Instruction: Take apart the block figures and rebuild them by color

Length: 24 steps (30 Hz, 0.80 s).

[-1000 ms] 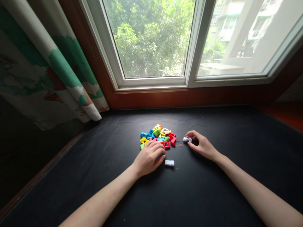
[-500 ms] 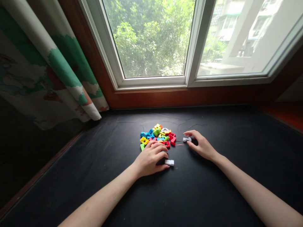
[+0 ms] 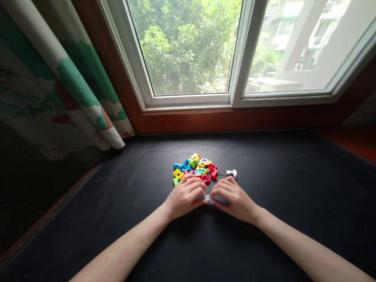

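Between my hands is a small white plastic building piece (image 3: 207, 198), low over the black surface. My left hand (image 3: 185, 196) pinches its left end with thumb and fingers. My right hand (image 3: 236, 199) has its thumb and fingertips closed around the right end, so only the middle of the piece shows. Another white piece (image 3: 232, 174), with a rounded end, lies just beyond the right hand's knuckles, apart from it. A heap of colourful building pieces (image 3: 194, 163) sits right behind my left hand, which hides its near edge.
The black tabletop (image 3: 188, 246) runs up to a brown wooden sill (image 3: 185, 123) under a white-framed window (image 3: 188, 102). A patterned curtain (image 3: 85, 98) hangs at the left, its lower end touching the back left of the surface.
My right hand has let go of the rounded white piece and moved left and nearer to me, onto the white piece in my left hand. The left hand has barely moved.
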{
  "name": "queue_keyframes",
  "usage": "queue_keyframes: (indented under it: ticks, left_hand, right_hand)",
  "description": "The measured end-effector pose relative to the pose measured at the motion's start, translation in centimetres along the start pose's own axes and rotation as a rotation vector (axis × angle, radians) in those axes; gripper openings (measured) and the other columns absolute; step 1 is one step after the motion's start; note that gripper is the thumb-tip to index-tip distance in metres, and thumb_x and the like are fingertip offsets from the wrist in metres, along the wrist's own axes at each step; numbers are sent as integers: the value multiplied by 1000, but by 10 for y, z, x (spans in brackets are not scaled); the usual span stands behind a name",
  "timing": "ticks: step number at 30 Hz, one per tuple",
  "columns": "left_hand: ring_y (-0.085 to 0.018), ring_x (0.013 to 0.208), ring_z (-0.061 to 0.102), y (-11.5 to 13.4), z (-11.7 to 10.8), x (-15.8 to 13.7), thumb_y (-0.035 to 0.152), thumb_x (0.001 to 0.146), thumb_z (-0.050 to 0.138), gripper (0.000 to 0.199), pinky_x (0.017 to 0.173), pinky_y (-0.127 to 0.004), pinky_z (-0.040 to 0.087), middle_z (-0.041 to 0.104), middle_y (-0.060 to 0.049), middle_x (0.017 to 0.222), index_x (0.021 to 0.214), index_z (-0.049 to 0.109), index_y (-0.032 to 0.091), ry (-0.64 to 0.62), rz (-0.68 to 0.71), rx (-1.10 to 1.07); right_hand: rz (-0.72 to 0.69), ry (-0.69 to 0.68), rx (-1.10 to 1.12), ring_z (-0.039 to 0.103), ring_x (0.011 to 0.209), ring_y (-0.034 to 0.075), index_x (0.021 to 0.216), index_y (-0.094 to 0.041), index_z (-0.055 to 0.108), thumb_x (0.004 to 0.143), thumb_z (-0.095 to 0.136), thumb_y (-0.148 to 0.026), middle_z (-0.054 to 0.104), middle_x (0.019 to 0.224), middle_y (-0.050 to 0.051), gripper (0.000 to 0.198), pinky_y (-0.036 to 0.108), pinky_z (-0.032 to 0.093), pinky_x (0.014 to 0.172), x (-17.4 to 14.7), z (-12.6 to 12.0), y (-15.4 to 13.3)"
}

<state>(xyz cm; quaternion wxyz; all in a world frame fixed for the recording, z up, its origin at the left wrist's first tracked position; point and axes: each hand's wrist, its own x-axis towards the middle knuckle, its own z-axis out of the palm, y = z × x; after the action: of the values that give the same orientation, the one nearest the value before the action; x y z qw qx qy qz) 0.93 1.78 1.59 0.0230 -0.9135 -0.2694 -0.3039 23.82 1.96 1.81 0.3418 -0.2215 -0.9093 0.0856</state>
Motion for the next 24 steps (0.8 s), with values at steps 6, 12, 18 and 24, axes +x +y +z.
queue_keyframes:
  ticks: [6, 12, 18, 24]
  left_hand:
    - [-19, 103, 63, 0, -2, 1, 35, 94, 58, 16, 99, -36, 41, 71, -3, 104, 88, 58, 20, -27, -52, -10]
    - [-21, 105, 62, 0, -3, 1, 29, 94, 55, 10, 99, -39, 41, 70, -5, 108, 94, 60, 20, -53, -123, -10]
    - [-20, 104, 61, 0, -3, 1, 24, 94, 51, 10, 99, -39, 41, 69, -4, 106, 91, 59, 20, -60, -143, -15]
    - [-20, 105, 60, 0, -2, 0, 23, 94, 50, 9, 99, -39, 40, 69, -4, 106, 92, 59, 21, -68, -162, -9]
  right_hand:
    - [14, 11, -28, 60, 81, 14, 91, -21, 58, 93, 56, -19, 69, 85, -1, 4, 32, 36, 82, -2, -9, 13]
    - [178, 118, -112, 60, 78, 17, 89, -21, 59, 90, 61, -20, 69, 82, 1, 3, 36, 36, 83, -19, -39, 55]
    - [221, -16, -100, 59, 79, 17, 82, -22, 60, 87, 62, -18, 68, 81, 0, 6, 36, 35, 83, -23, -46, 66]
    - [206, -117, -154, 57, 91, 21, 85, -23, 62, 87, 61, -19, 67, 90, 3, 4, 37, 37, 84, -22, -45, 65]
